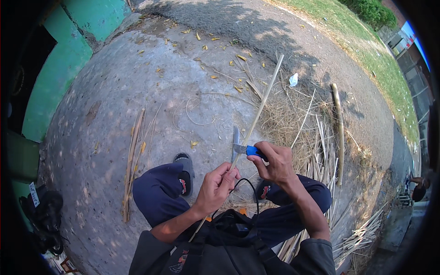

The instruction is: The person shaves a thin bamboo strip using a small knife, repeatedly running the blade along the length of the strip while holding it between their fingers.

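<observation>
A long, pale bamboo strip (265, 101) runs slantwise from my lap up toward the far right. My left hand (213, 188) is closed round its lower part, thumb and fingers pinching it. Just above, my right hand (277, 163) grips a knife (255, 151) by its blue handle. The knife's short metal blade lies across the strip and touches it. Behind the strip, a second grey blade (236, 135) shows near the ground; its lower part is hidden. A black cord (252, 185) loops up by my hands.
Split bamboo strips (323, 160) and tangled shavings (286, 117) cover the ground at right, beside a thick bamboo pole (339, 133). More strips (132, 169) lie left of my leg. A dark bag (43, 213) rests at far left, below a green wall (55, 87). A person (419, 188) is at far right.
</observation>
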A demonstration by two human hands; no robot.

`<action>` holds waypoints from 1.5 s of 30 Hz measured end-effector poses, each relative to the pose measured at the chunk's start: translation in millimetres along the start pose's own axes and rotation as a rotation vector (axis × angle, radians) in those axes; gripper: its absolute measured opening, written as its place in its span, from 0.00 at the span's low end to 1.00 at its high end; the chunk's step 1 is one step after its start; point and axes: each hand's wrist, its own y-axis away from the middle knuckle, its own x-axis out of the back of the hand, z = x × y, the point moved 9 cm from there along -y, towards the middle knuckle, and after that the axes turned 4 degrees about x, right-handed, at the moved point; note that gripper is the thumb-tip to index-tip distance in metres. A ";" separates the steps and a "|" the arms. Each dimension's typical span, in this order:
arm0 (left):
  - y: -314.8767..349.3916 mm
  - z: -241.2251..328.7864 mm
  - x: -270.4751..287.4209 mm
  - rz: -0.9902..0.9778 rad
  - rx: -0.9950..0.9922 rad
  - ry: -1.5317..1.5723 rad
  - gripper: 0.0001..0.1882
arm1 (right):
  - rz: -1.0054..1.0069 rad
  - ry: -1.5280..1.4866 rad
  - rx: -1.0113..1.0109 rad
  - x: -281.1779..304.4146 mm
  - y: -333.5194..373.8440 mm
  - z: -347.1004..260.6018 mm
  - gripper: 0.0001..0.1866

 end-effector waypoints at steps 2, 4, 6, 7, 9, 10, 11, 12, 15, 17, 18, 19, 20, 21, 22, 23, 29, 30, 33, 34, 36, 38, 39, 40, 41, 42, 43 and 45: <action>-0.9 -0.1 -0.1 -0.012 0.007 0.004 0.14 | 0.005 0.019 0.013 2.1 -1.7 -0.7 0.14; -1.1 1.2 0.2 -0.025 0.014 0.007 0.14 | 0.033 0.041 0.005 5.0 -3.4 3.6 0.14; -1.7 -3.7 -6.6 -0.112 0.114 0.069 0.13 | 0.183 0.104 -0.086 29.3 -8.2 28.0 0.14; 0.1 -5.3 -10.3 -0.125 0.112 0.067 0.13 | 0.310 0.144 -0.169 57.2 -12.3 54.9 0.15; 19.2 -18.6 -31.1 -0.283 0.203 0.051 0.12 | 0.501 0.076 -0.426 108.3 -9.2 131.0 0.22; 23.1 -20.2 -35.5 -0.298 0.194 0.047 0.12 | 0.591 0.151 -0.472 137.7 0.6 163.5 0.24; 28.3 -24.7 -41.6 -0.366 0.208 0.051 0.12 | 0.714 0.175 -0.524 159.4 6.2 170.7 0.26; 32.3 -27.3 -44.6 -0.426 0.223 0.055 0.12 | 0.722 0.176 -0.520 167.3 11.2 172.9 0.26; 20.2 -33.6 -25.2 -0.376 0.269 0.100 0.12 | 0.746 -0.057 -0.556 166.9 29.4 168.1 0.25; 13.2 -27.1 -13.3 -0.314 0.289 0.151 0.15 | 0.667 -0.085 -0.476 143.8 22.7 132.7 0.23; 11.1 -24.4 -11.7 -0.305 0.286 0.153 0.15 | 0.595 -0.103 -0.404 129.4 16.6 111.3 0.21; 7.7 -20.8 -7.5 -0.259 0.267 0.153 0.15 | 0.469 -0.041 -0.357 117.0 10.2 89.1 0.19; 5.3 -17.5 -4.7 -0.217 0.247 0.153 0.15 | 0.346 0.023 -0.309 103.9 5.8 68.6 0.17; 4.6 -14.3 -4.7 -0.210 0.242 0.151 0.15 | 0.285 0.005 -0.254 88.5 1.7 51.0 0.16; 3.7 -10.5 -3.7 -0.190 0.228 0.158 0.14 | 0.225 -0.012 -0.200 73.7 -1.4 34.7 0.16; 2.7 -7.9 -3.1 -0.173 0.213 0.165 0.14 | 0.170 -0.020 -0.151 60.7 -1.8 22.5 0.16; -0.3 -12.7 -7.5 -0.232 0.202 0.184 0.13 | -0.017 -0.018 -0.032 12.5 1.2 0.6 0.17; -0.5 -12.5 -9.2 -0.235 0.204 0.183 0.13 | -0.036 -0.005 -0.028 8.9 2.3 1.7 0.17; -1.1 -8.6 -10.1 -0.217 0.170 0.156 0.12 | -0.064 -0.014 -0.059 5.8 4.3 5.2 0.17; -1.5 -7.3 -9.1 -0.198 0.155 0.146 0.12 | -0.074 -0.022 -0.069 4.6 4.7 5.3 0.17; -1.8 -6.5 -7.0 -0.177 0.137 0.137 0.12 | -0.079 -0.043 -0.048 3.9 4.3 1.0 0.17; -1.1 -8.0 -3.3 -0.150 0.132 0.119 0.13 | -0.085 -0.065 -0.028 1.8 3.7 -2.1 0.16; -1.2 -10.9 -3.1 -0.148 0.131 0.120 0.13 | -0.086 -0.062 -0.028 0.7 3.7 -2.1 0.16; -2.7 -10.8 1.3 -0.088 0.072 0.022 0.13 | -0.087 -0.059 -0.028 -0.2 3.6 -1.6 0.16; -2.9 -7.2 5.1 -0.026 0.014 -0.079 0.13 | -0.088 -0.062 -0.026 -1.1 3.0 -0.1 0.16; -1.6 -7.3 4.4 -0.023 0.014 -0.080 0.13 | -0.085 -0.050 -0.089 -0.8 2.8 8.6 0.15; 0.8 -2.1 6.0 0.018 -0.030 -0.173 0.13 | -0.082 -0.039 -0.152 -0.2 2.6 17.5 0.15; 3.7 4.5 4.6 0.047 -0.074 -0.262 0.13 | -0.027 0.001 -0.174 11.1 -1.7 29.0 0.15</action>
